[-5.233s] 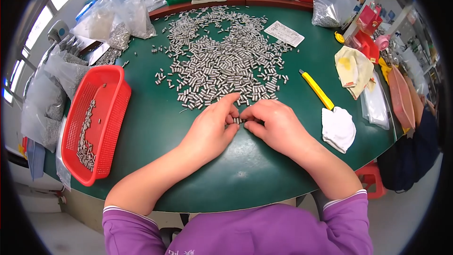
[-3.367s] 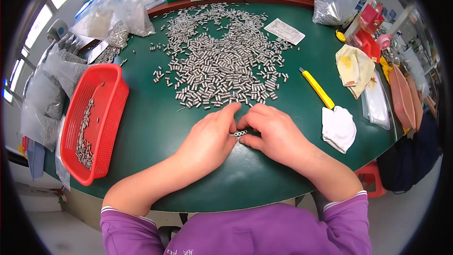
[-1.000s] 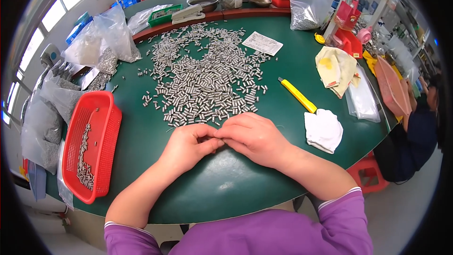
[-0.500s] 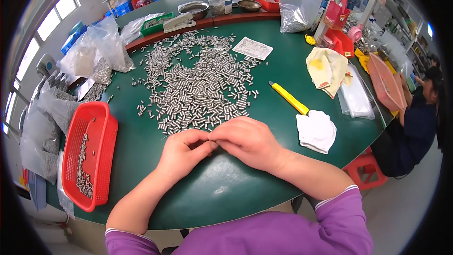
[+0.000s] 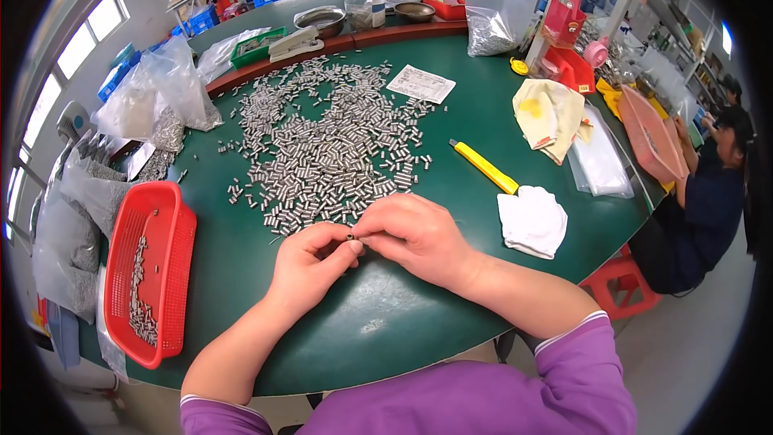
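Left hand (image 5: 310, 262): lower centre of the frame, thumb and index finger pinched nearly closed around a small metal piece (image 5: 351, 237).
Right hand (image 5: 423, 242): just right of that piece, fingers curled, tips close to it; whether they grip anything, I cannot tell.
Held piece: between both hands' fingertips, nearer the left; a dark round end seems to face the camera, its long axis otherwise hidden.
Pile of metal cylinders (image 5: 330, 153): centre of the frame, just beyond both hands, the cylinders pointing many ways.
Red basket (image 5: 179, 274): lower left, left hand nearer.
Yellow knife (image 5: 485, 167): right of centre, right hand nearer.
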`<move>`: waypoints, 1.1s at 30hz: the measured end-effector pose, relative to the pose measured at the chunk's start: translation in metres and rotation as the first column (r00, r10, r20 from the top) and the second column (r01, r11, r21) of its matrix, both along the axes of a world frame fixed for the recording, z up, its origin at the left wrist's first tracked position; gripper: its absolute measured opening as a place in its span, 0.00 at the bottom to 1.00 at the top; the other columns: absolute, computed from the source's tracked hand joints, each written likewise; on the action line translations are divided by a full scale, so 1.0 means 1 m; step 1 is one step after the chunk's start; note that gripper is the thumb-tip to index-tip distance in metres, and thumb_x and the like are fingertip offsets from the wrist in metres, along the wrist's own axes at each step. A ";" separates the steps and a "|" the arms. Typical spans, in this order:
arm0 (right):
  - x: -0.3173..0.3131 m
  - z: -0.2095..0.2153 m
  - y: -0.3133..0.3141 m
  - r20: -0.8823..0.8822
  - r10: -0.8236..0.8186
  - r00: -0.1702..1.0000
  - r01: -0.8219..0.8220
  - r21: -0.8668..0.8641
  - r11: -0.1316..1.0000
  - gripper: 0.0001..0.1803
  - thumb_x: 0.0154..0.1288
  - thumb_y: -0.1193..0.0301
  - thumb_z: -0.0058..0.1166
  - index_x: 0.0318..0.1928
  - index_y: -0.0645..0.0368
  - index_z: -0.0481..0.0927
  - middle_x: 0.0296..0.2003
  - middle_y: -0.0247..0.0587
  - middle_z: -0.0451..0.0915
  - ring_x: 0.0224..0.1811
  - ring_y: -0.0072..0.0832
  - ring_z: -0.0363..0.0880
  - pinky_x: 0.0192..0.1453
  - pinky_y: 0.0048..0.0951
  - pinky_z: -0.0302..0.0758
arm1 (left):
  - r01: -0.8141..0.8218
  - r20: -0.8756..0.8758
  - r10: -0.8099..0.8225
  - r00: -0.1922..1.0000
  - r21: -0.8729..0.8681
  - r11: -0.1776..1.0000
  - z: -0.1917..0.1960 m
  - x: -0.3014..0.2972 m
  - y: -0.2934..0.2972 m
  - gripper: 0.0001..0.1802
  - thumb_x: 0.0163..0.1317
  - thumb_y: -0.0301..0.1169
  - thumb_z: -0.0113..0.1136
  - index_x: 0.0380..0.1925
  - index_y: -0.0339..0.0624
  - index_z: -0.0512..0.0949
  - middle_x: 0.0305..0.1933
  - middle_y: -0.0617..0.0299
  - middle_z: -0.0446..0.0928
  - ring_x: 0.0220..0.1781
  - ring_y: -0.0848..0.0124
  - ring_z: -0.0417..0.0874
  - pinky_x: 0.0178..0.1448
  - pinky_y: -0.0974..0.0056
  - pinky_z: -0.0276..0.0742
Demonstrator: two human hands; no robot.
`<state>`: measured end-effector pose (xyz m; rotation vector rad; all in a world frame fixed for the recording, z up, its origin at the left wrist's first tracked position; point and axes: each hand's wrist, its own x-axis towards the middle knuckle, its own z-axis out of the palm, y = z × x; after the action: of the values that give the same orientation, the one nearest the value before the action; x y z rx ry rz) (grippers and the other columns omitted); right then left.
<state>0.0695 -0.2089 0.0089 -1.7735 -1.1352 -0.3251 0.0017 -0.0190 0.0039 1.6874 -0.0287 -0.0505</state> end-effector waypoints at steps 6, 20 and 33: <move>0.000 0.001 0.000 -0.025 -0.011 1.000 0.010 -0.053 0.999 0.09 0.55 0.76 0.64 0.38 0.55 0.81 0.38 0.34 0.81 0.44 0.33 0.80 0.48 0.33 0.78 | 0.015 -0.020 -0.016 1.000 -0.055 0.998 -0.001 0.000 0.001 0.06 0.65 0.26 0.62 0.39 0.38 0.81 0.34 0.65 0.82 0.33 0.80 0.81 0.39 0.73 0.77; 0.002 -0.002 0.000 -0.062 0.000 0.998 -0.004 -0.062 0.998 0.07 0.56 0.75 0.63 0.36 0.55 0.78 0.36 0.34 0.80 0.41 0.34 0.79 0.46 0.34 0.76 | 0.003 0.034 -0.004 0.999 0.031 1.000 -0.004 0.000 -0.001 0.06 0.65 0.25 0.61 0.41 0.36 0.80 0.36 0.64 0.77 0.34 0.79 0.81 0.37 0.73 0.78; 0.004 -0.005 0.000 0.008 0.018 1.000 -0.018 -0.052 0.998 0.14 0.59 0.73 0.62 0.47 0.53 0.82 0.39 0.34 0.82 0.45 0.33 0.80 0.49 0.34 0.76 | -0.070 0.285 -0.033 0.958 0.345 0.936 -0.005 0.001 -0.001 0.06 0.62 0.23 0.61 0.39 0.36 0.79 0.32 0.59 0.76 0.31 0.73 0.80 0.35 0.69 0.76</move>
<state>0.0734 -0.2092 0.0042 -1.8078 -1.1744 -0.2949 0.0022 -0.0202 -0.0012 2.0434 -0.2342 0.2177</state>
